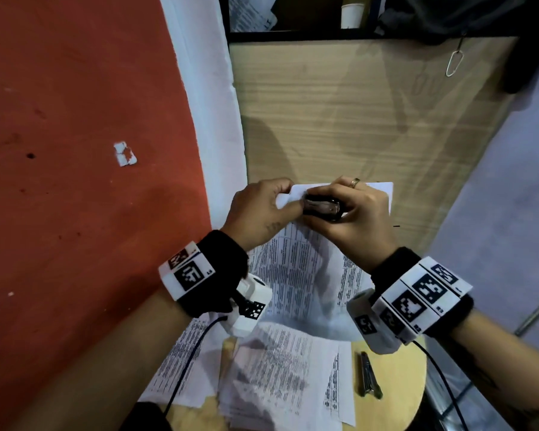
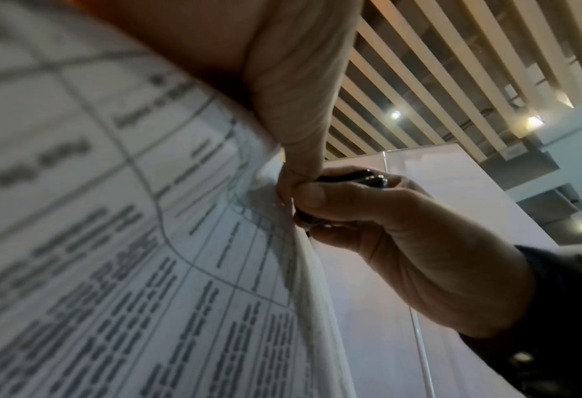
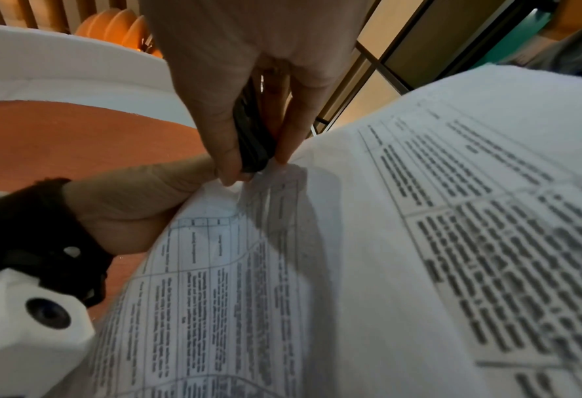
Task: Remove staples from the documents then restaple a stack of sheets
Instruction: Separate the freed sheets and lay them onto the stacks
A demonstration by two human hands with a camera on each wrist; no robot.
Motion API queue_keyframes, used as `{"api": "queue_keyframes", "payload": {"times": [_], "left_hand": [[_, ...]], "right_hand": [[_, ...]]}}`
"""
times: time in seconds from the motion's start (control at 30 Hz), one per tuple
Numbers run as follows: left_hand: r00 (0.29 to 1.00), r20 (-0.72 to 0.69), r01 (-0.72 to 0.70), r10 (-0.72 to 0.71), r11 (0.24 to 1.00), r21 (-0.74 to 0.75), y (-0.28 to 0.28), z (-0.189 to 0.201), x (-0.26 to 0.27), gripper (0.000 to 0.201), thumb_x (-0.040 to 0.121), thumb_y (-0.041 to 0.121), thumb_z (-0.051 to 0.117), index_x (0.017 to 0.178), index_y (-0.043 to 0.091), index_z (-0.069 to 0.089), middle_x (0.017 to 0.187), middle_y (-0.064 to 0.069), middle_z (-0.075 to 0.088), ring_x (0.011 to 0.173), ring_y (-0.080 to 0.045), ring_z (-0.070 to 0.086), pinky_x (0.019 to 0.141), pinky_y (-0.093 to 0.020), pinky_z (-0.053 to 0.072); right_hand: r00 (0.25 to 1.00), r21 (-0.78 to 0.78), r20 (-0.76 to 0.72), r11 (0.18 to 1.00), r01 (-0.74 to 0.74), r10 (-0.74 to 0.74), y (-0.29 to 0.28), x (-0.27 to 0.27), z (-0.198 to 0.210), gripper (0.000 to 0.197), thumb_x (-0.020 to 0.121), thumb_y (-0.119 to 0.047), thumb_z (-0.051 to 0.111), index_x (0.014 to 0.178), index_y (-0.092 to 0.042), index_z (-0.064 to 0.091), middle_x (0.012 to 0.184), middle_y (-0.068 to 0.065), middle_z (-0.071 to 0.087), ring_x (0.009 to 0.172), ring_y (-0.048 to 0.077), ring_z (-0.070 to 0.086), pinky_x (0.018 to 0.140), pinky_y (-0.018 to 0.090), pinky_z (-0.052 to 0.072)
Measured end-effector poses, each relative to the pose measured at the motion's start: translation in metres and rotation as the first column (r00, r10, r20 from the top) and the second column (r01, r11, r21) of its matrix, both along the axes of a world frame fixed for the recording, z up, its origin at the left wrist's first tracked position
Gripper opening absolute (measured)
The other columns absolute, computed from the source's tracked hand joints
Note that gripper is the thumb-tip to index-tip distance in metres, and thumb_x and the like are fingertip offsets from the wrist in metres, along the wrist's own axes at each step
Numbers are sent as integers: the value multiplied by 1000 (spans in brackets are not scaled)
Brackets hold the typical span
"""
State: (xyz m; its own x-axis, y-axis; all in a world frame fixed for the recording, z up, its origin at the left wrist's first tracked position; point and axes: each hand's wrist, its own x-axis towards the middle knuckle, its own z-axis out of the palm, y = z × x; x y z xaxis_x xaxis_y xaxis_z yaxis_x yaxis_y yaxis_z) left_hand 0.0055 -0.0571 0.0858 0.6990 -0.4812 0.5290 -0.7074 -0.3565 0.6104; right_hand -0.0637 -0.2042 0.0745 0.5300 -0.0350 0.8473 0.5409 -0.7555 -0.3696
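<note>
Right hand [image 1: 352, 213] is squeezing a dark staple remover [image 1: 321, 208] onto the lifted document's [image 1: 293, 265] top corner, which the left hand [image 1: 259, 206] is pinching above the tabletop; keeping that corner taut should help the staple come out without tearing.

An office, by the look of it: printed forms [image 1: 280, 377] piled on a round wooden table [image 1: 395, 390], a wood-grain cabinet [image 1: 355, 119] with a paper cup [image 1: 352, 15] on its shelf, a slatted ceiling [image 2: 453, 67] with spotlights.
</note>
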Motion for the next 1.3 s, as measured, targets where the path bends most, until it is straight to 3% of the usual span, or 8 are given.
{"api": "queue_keyframes", "payload": {"times": [0.27,0.53,0.7,0.8,0.87,0.97,1.2,1.3], "left_hand": [[998,26,-53,52,998,42,12,-11,23,39,67,57,43,64,19,49,61,-11,48,68,-39,53,61,-36,41],[998,6,-63,63,995,75,17,-13,34,49,60,59,47,78,16,62,73,-15,62,76,-39,59,72,-40,48],[997,-52,-49,55,993,111,23,-17,43,32,57,58,53,66,28,57,69,-10,62,77,-36,62,73,-44,51],[998,-69,15,-5,989,150,26,-17,47,36,58,56,58,73,23,61,71,-2,65,81,-29,64,77,-44,51],[998,-59,46,-36,985,168,28,-18,50,33,59,53,60,77,25,63,71,-2,66,74,-25,62,76,-44,50],[999,-36,31,-25,983,180,30,-18,50,36,57,52,56,76,23,63,70,-2,65,71,-22,60,75,-44,49],[964,262,-118,36,945,306,14,-6,28,43,67,53,52,89,20,68,78,3,68,85,-25,63,80,-35,45],[991,127,-7,-30,960,279,14,-1,26,40,69,50,58,85,18,72,59,14,57,71,-17,58,64,-30,38]], "right_hand": [[990,-147,48,979,141,-136,-9,-2,3,24,68,-25,75,75,-4,65,70,6,57,62,19,54,56,31,43],[939,-195,-276,969,153,-204,-20,16,-18,39,61,-25,81,95,-9,70,93,8,65,85,29,62,73,40,51],[919,-234,-366,970,63,-148,-26,25,-16,48,57,-26,83,100,-12,69,125,15,52,108,28,56,84,36,49],[869,-241,-485,970,-31,-93,-29,26,-1,50,55,-19,88,101,-13,70,142,9,36,124,12,42,88,9,37],[832,-269,-548,960,-71,-92,-28,29,7,52,53,-14,89,101,-13,70,128,5,49,115,12,48,76,-4,29],[815,-235,-576,968,-90,-64,-26,31,10,54,51,-11,89,102,-10,70,96,-1,57,92,16,57,71,3,36],[825,-109,-564,992,-60,-12,-15,21,8,52,49,-16,90,97,-14,71,90,-2,60,87,14,58,76,23,45],[851,-53,-523,995,-81,41,-16,16,5,51,50,-17,89,97,-14,71,95,1,61,92,16,58,80,26,45]]}}
